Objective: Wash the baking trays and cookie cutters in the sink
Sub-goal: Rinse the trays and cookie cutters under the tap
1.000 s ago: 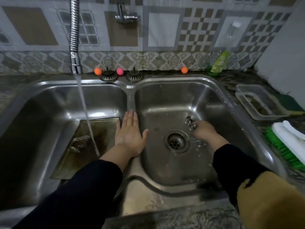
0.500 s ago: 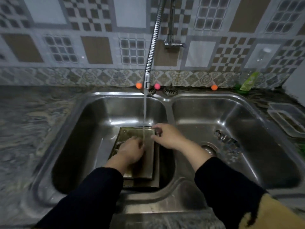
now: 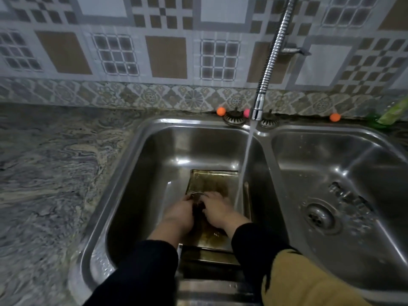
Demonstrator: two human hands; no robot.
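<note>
No readable writing. Left hand (image 3: pixel 180 214) and right hand (image 3: pixel 217 209) both pinch a small cookie cutter (image 3: pixel 197 196) over baking trays (image 3: pixel 215 184) in the left basin (image 3: pixel 154 151). Faucet (image 3: pixel 258 104) water hits the tray beside the right hand; more cutters (image 3: pixel 351 202) lie near the right basin's drain (image 3: pixel 317 215).

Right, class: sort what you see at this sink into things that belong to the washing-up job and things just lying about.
Part of the job:
baking tray
cookie cutter, between both hands
left hand
right hand
running water
tap hose

Just lying about:
orange ball
second orange ball
pink ball
sink strainers
green bottle
</note>
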